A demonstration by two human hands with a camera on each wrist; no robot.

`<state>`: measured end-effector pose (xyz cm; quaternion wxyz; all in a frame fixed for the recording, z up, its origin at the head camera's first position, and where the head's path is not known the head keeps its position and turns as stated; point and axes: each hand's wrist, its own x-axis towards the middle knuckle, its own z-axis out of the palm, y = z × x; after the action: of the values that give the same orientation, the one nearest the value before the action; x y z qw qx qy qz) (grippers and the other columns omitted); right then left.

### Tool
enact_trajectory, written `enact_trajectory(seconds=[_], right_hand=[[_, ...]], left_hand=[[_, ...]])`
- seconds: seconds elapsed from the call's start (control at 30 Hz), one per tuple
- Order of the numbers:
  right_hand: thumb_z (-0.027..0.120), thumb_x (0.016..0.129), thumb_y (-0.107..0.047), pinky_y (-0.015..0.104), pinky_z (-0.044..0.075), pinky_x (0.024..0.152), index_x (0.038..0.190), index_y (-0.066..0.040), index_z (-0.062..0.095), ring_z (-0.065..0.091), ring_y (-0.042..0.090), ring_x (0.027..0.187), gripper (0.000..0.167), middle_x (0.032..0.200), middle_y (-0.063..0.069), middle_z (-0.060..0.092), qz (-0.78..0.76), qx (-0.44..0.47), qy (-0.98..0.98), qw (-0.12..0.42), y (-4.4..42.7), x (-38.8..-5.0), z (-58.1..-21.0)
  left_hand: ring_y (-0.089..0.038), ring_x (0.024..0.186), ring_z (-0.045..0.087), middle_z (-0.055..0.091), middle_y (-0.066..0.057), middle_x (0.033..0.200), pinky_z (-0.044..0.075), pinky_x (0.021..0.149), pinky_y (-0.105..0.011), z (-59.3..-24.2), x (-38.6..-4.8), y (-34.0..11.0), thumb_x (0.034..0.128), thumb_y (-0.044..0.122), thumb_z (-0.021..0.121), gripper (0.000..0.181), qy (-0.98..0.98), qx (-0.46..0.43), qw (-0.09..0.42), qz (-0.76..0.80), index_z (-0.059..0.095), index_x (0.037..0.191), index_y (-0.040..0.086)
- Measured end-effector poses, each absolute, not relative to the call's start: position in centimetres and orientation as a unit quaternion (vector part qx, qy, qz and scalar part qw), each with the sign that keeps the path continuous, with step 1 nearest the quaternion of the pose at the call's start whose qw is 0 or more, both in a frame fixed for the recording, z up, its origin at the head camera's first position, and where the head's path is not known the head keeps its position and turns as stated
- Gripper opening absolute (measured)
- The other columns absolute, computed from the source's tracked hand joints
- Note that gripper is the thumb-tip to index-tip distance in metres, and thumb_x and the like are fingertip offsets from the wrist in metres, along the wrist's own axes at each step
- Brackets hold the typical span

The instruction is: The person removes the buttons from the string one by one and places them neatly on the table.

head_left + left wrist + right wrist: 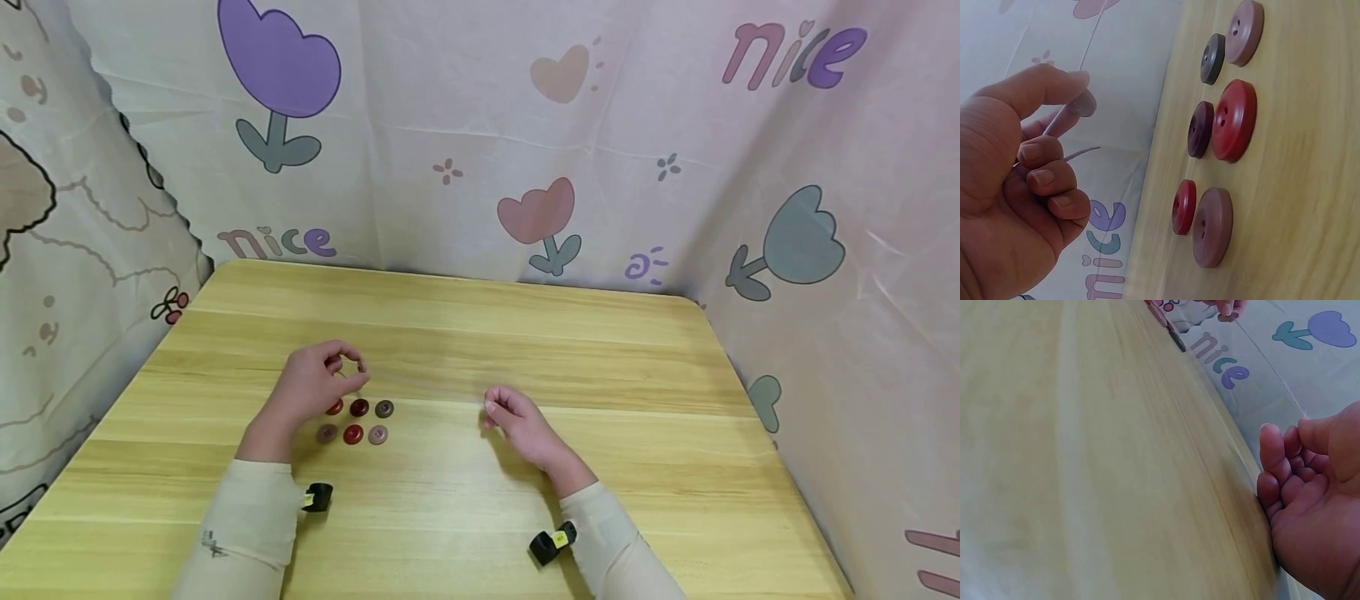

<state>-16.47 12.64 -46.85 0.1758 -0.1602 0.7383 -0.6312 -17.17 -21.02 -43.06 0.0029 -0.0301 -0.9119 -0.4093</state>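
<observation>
My left hand [318,379] pinches a small greyish button [1087,104] between thumb and index finger, its other fingers curled toward the palm. A thin pale thread [1089,40] runs from this button, and a loose tail of it sticks out past the curled fingers. Across the table, my right hand [521,425] pinches the far end of the thread between thumb and fingertips. The thread [1272,369] stretches nearly straight between both hands. Whether it passes through the button's holes is hidden. Below the left hand, several buttons lie in two rows, including a bright red button [353,434] and a dark red button [359,407].
A grey-brown button [384,408] and a pinkish button [378,434] end the two rows on the right. The wooden table [450,517] reaches back to a printed curtain [435,100]. Black wrist cameras are strapped at both sleeves.
</observation>
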Motion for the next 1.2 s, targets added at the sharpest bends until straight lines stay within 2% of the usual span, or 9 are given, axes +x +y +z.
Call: enact_trajectory(seconds=[0.3,0.7,1.03,1.2], right_hand=[[0.046,0.107,-0.009,0.043,0.048,0.087,0.106,0.010,0.053,0.059,0.035,0.092,0.020,0.097,0.026,0.056,-0.627,-0.161,0.745,0.162,13.0,-17.0,-48.6],[0.045,0.107,-0.010,0.040,0.048,0.086,0.106,0.009,0.053,0.060,0.029,0.091,0.021,0.096,0.021,0.057,-0.622,-0.171,0.747,0.163,13.1,-17.1,-48.7],[0.045,0.107,-0.010,0.041,0.048,0.089,0.107,0.010,0.053,0.059,0.032,0.092,0.022,0.097,0.024,0.056,-0.632,-0.160,0.740,0.167,13.0,-17.3,-48.7],[0.044,0.107,-0.008,0.046,0.046,0.090,0.108,0.012,0.052,0.058,0.042,0.095,0.022,0.099,0.030,0.055,-0.640,-0.153,0.734,0.168,13.0,-17.2,-48.6]], left_hand=[[-0.022,0.062,0.040,0.037,-0.002,0.066,0.033,0.052,-0.033,-43.0,-17.1,-21.7,0.0883,0.024,0.077,0.022,-0.914,-0.021,0.007,-0.406,0.066,0.104,0.013],[-0.024,0.068,0.041,0.038,-0.004,0.069,0.036,0.055,-0.034,-42.5,-17.0,-22.8,0.0898,0.026,0.076,0.021,-0.915,-0.003,0.017,-0.403,0.066,0.102,0.012],[-0.022,0.063,0.039,0.039,-0.003,0.070,0.034,0.052,-0.033,-42.4,-16.6,-24.2,0.0904,0.030,0.075,0.024,-0.922,0.005,0.041,-0.384,0.067,0.102,0.011],[-0.022,0.061,0.037,0.039,-0.004,0.069,0.032,0.052,-0.033,-42.4,-16.5,-24.8,0.0902,0.030,0.075,0.025,-0.924,0.008,0.056,-0.378,0.067,0.102,0.010]])
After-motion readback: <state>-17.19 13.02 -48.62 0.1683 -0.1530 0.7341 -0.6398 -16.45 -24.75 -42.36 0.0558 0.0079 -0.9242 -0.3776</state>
